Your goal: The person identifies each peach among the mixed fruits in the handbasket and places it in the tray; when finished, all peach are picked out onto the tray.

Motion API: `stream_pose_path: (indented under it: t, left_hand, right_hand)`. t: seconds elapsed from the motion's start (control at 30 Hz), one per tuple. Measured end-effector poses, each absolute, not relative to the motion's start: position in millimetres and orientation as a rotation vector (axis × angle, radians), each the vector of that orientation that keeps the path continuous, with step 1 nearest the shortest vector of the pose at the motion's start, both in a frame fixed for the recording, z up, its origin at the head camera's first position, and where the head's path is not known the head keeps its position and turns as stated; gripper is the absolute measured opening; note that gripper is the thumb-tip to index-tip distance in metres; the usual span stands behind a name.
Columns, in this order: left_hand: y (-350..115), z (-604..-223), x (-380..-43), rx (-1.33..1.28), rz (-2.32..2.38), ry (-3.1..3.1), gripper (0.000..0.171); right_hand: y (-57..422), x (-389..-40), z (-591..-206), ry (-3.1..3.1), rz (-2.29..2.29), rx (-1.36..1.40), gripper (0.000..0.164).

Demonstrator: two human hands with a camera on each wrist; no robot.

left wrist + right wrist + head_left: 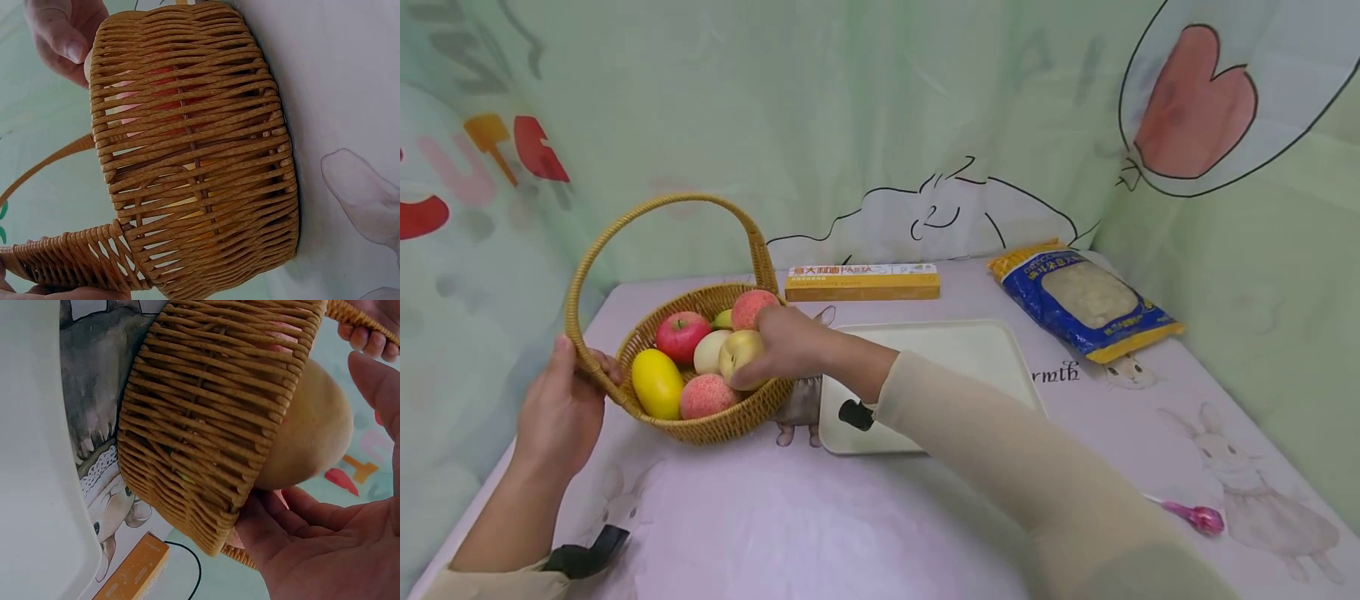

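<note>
A woven basket (pixel 722 427) with a tall arched handle stands at the left of the table. My left hand (pixel 561 408) grips the handle near its base, thumb on the outside. Inside lie a red apple (pixel 682 337), a yellow mango-shaped fruit (pixel 657 384), a pale round fruit (pixel 711 352), two pink peaches (pixel 709 397) and a yellow pear-like fruit (pixel 739 357). My right hand (pixel 797 340) reaches over the right rim, thumb and fingers on either side of the pear-like fruit. In the right wrist view, a gap shows between the thumb and that fruit (pixel 312 428).
A cream tray (pixel 955 350) lies right of the basket, under my right forearm. Behind it is a pasta box (pixel 862 283). A blue and yellow bag (pixel 1082 300) lies at the back right. A small pink-ended item (pixel 1202 518) lies at the front right. Curtains enclose the table.
</note>
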State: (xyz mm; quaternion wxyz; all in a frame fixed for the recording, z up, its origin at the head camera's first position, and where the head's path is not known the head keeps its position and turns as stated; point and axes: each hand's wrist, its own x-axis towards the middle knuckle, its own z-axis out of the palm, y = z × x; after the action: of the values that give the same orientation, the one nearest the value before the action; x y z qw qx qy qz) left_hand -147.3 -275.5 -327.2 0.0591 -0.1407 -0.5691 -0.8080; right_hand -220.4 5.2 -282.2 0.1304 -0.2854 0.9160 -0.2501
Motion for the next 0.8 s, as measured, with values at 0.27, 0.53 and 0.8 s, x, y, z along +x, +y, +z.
stream_pose_path:
  t: [0.27,0.53,0.8]
  left_hand:
    - [-276,-327,-146,-0.373,-2.411,-1.794,0.037]
    - [-276,-327,-148,-0.434,-2.382,-1.788,0.036]
    - [-278,-330,-147,-0.458,-2.393,-1.781,0.037]
  right_hand:
    - [-8,-220,-287,2.743,-0.559,-0.831,0.048]
    - [-11,-221,-287,2.757,-0.551,-0.857,0.044]
    - [-2,-216,-276,2.729,-0.740,-0.782,0.044]
